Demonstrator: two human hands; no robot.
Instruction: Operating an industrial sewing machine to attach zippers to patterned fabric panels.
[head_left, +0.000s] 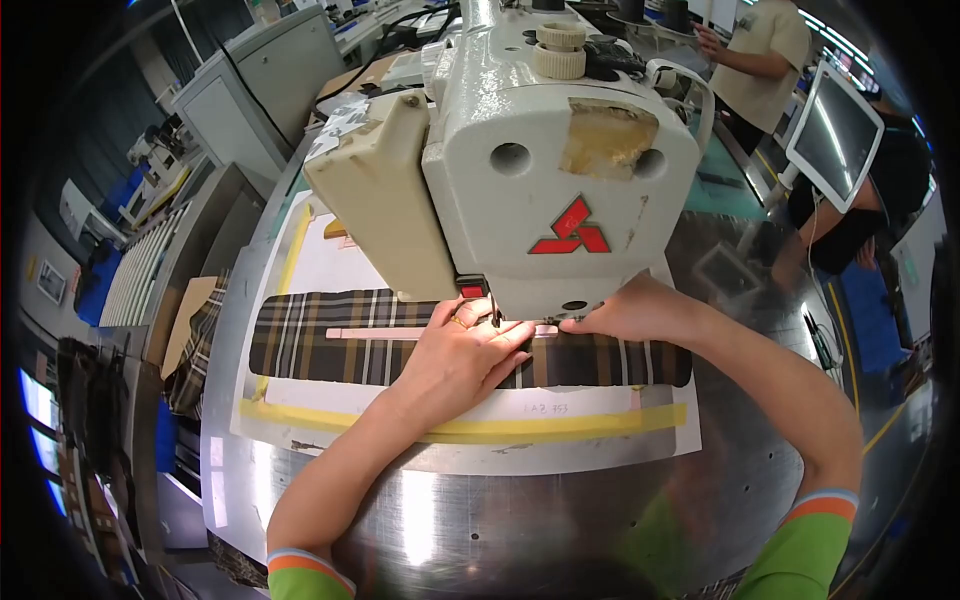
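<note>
On the steel table (pixel 560 500), both hands, left (pixel 455 360) and right (pixel 630 312), press flat, grip open, on plaid fabric (pixel 330 350).

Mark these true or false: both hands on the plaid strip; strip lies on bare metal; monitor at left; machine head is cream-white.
1. Both hands, left hand and right hand, rest on the dark plaid fabric strip. True.
2. The strip lies on bare metal. False: it lies on a white template sheet with yellow tape edges.
3. A monitor stands at left. False: the white-framed monitor is upper right.
4. The sewing machine head is cream-white. True.
</note>
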